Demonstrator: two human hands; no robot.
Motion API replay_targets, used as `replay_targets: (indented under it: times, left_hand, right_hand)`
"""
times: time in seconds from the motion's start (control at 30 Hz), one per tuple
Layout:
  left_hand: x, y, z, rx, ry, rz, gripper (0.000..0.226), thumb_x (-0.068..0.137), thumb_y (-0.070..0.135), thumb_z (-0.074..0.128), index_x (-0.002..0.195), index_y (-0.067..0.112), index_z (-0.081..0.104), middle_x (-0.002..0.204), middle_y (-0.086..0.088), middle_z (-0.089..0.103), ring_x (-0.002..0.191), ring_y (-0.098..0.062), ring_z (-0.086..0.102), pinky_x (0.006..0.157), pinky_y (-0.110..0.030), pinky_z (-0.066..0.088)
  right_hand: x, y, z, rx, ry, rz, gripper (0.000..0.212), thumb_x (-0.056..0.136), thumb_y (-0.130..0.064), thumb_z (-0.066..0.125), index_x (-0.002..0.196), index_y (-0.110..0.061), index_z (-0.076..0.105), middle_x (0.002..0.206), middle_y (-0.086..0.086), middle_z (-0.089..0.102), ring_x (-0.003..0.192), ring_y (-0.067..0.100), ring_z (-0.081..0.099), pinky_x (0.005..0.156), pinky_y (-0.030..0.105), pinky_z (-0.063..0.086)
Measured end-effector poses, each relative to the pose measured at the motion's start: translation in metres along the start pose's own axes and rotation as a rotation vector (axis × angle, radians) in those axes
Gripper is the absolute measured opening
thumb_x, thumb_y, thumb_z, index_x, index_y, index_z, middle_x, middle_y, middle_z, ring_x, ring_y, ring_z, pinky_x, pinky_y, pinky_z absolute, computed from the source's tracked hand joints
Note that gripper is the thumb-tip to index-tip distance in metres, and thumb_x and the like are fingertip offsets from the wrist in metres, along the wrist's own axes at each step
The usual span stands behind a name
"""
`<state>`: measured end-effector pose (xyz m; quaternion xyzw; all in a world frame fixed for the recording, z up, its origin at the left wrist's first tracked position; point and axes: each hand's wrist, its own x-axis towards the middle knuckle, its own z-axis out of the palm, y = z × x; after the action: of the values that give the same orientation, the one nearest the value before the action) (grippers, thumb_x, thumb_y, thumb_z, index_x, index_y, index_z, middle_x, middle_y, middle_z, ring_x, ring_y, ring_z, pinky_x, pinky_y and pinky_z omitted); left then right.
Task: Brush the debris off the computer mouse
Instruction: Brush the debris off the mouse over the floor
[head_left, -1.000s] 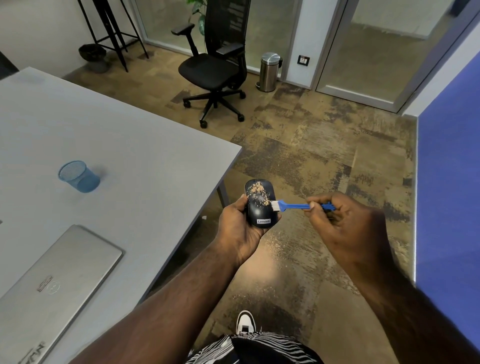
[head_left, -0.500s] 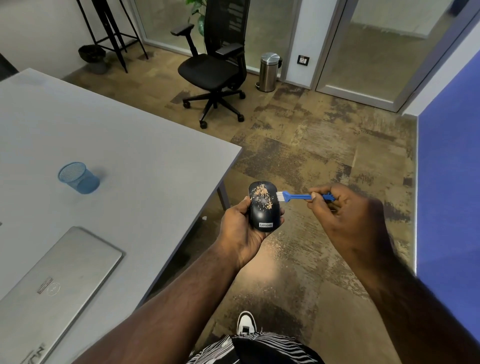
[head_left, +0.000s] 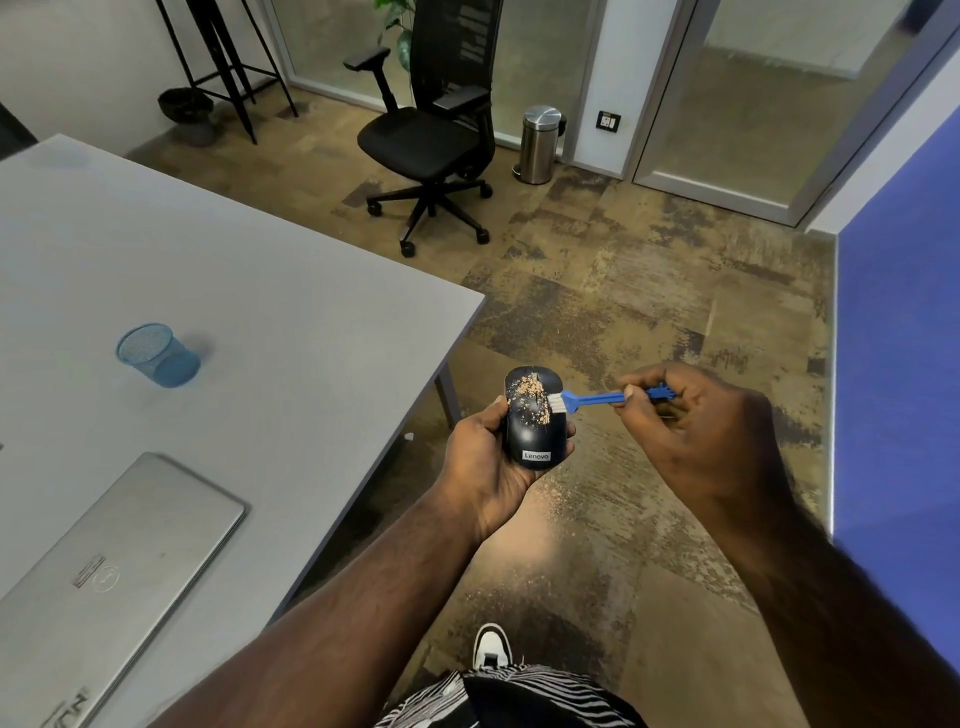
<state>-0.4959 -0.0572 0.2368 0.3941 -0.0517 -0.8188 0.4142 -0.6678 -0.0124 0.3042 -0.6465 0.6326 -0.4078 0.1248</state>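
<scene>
Brushing grit off the mouse, held out past the table corner

The left hand (head_left: 493, 462) cups the mouse (head_left: 530, 421) firmly from below, logo end nearest; the right hand (head_left: 691, 431) pinches the brush (head_left: 597, 399) handle, bristles touching the mouse's right edge. Tan debris (head_left: 530, 397) sits on the far half, so short, light flicks away from the palm, mouse tilted, should send it to the floor (head_left: 649, 291)

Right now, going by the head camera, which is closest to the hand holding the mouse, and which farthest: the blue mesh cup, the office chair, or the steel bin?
1. Blue mesh cup: on the table, to the side of the left hand.
2. Office chair: across the floor, farther back.
3. Steel bin: by the far wall, just beyond the chair.
</scene>
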Motion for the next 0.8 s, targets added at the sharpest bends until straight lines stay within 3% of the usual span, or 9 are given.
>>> replay_targets:
  times: [0.07, 0.2, 0.33, 0.5, 0.63, 0.8]
  left_hand:
    - [0.0, 0.0, 0.001, 0.005, 0.0, -0.003, 0.045, 0.102, 0.029, 0.033, 0.115, -0.004, 0.06, 0.105, -0.027, 0.067, 0.084, -0.037, 0.067, 0.072, -0.041, 0.059]
    - [-0.002, 0.0, 0.003, 0.016, -0.005, -0.023, 0.047, 0.102, 0.029, 0.032, 0.123, -0.005, 0.056, 0.113, -0.027, 0.064, 0.087, -0.037, 0.065, 0.076, -0.042, 0.057]
    - [-0.002, 0.001, 0.004, 0.014, -0.009, -0.028, 0.047, 0.102, 0.029, 0.032, 0.122, -0.005, 0.057, 0.113, -0.028, 0.063, 0.088, -0.037, 0.065, 0.076, -0.042, 0.057]
    - [-0.004, 0.0, 0.005, 0.017, -0.018, -0.042, 0.047, 0.102, 0.029, 0.032, 0.125, -0.005, 0.055, 0.115, -0.028, 0.062, 0.09, -0.038, 0.064, 0.077, -0.042, 0.056]
    - [-0.003, 0.002, 0.005, 0.006, -0.021, -0.046, 0.046, 0.102, 0.03, 0.031, 0.117, -0.004, 0.059, 0.111, -0.028, 0.064, 0.091, -0.038, 0.064, 0.079, -0.043, 0.055]
    - [-0.004, 0.001, 0.004, 0.017, -0.029, -0.056, 0.048, 0.102, 0.03, 0.031, 0.125, -0.005, 0.055, 0.118, -0.029, 0.061, 0.091, -0.038, 0.064, 0.078, -0.042, 0.056]
  right_hand:
    - [0.001, 0.001, 0.002, -0.023, -0.014, 0.004, 0.014, 0.089, -0.017, 0.068, 0.101, -0.014, 0.075, 0.067, -0.01, 0.065, 0.058, -0.004, 0.063, 0.045, 0.006, 0.043]
    - [0.005, 0.002, 0.002, -0.039, 0.022, 0.003, 0.016, 0.09, -0.018, 0.067, 0.103, -0.014, 0.075, 0.071, -0.003, 0.07, 0.053, 0.004, 0.063, 0.046, 0.022, 0.05]
    - [0.005, 0.003, 0.002, -0.033, -0.004, -0.013, 0.015, 0.09, -0.019, 0.066, 0.101, -0.014, 0.075, 0.071, -0.004, 0.069, 0.057, -0.002, 0.064, 0.049, 0.015, 0.051]
    - [0.007, 0.01, 0.0, -0.048, 0.038, 0.027, 0.015, 0.092, -0.018, 0.066, 0.104, -0.016, 0.074, 0.069, -0.002, 0.07, 0.051, 0.013, 0.065, 0.044, 0.031, 0.051]
    - [0.005, 0.009, 0.0, -0.025, 0.017, 0.011, 0.014, 0.089, -0.017, 0.069, 0.102, -0.014, 0.075, 0.073, -0.002, 0.071, 0.058, 0.01, 0.069, 0.05, 0.029, 0.056]
    - [0.006, 0.01, 0.001, -0.078, 0.048, -0.006, 0.015, 0.091, -0.014, 0.067, 0.104, -0.016, 0.074, 0.068, -0.001, 0.07, 0.051, 0.014, 0.065, 0.045, 0.029, 0.051]
